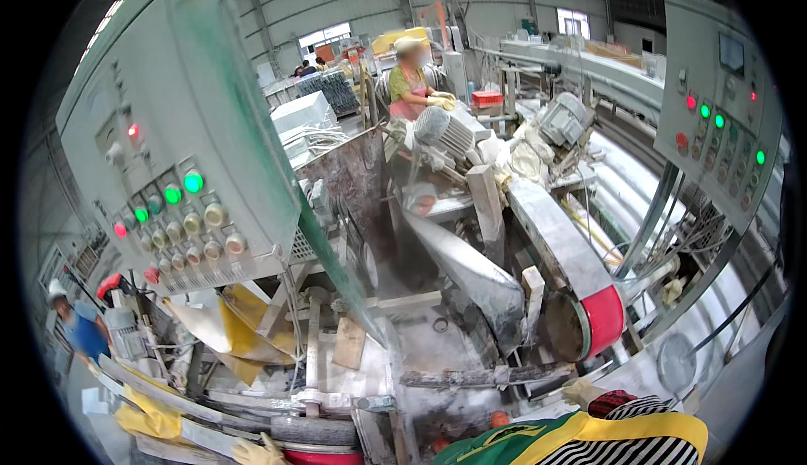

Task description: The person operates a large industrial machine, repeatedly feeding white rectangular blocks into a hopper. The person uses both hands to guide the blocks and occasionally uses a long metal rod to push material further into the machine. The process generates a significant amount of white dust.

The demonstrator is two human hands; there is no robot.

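My left hand (259, 451), in a cream work glove, shows at the lower edge with its fingers apart. It is beside a red-rimmed roller (324, 457), and nothing shows in it. Farther right, my right hand (580, 392), in a similar glove, rests close to the end of a dusty bar (487, 377). Its fingers are too small and blurred to make out, and a dark red and striped sleeve (618, 404) covers the wrist. Ahead stands a dust-covered machine with a belt guard (551, 221) ending in a red band (603, 322).
Grey control cabinets with lit buttons stand at the left (185, 129) and right (714, 95). Electric motors (445, 131) sit on the machine. A gloved co-worker (408, 87) stands behind it; another person in blue (80, 326) is at far left. Yellow sheeting (244, 335) hangs below the left cabinet.
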